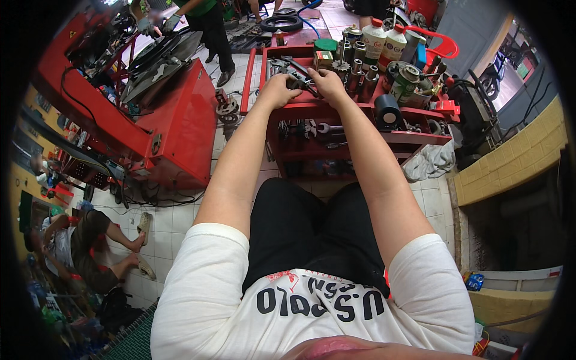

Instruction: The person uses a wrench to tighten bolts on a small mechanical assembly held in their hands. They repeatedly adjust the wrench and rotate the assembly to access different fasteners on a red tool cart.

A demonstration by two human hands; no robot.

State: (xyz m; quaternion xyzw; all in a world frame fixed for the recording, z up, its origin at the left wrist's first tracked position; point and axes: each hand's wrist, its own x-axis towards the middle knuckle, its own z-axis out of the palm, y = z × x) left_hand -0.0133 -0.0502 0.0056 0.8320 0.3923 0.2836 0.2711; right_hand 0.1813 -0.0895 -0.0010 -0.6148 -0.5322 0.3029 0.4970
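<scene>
in the head view, a dark metal tool (305, 86) is seen on the red cart (309, 111), in the gap between the two hands. from the left hand (278, 92) it is found at about 3 o'clock, from the right hand (328, 84) at about 9 o'clock; its long axis seems to be laid from 10 to 4 o'clock. neither hand can be judged clearly nearer. the left thumb is held out from its palm, pointed to 3 o'clock; the other left fingers are mostly hidden. the right fingers are bent toward 10 o'clock, close over the metal pieces. whether anything is gripped by either hand cannot be told.

a long metal bar (294, 63) is seen toward 12 o'clock, crowding the same spot. from the right hand, a green-topped box (324, 53) is placed at 12 o'clock, upright sockets (357, 72) at 2 to 3, red-capped bottles (374, 42) at 1 to 2, and a black cylinder (387, 112) at 4. the right side is thus the more blocked.
</scene>
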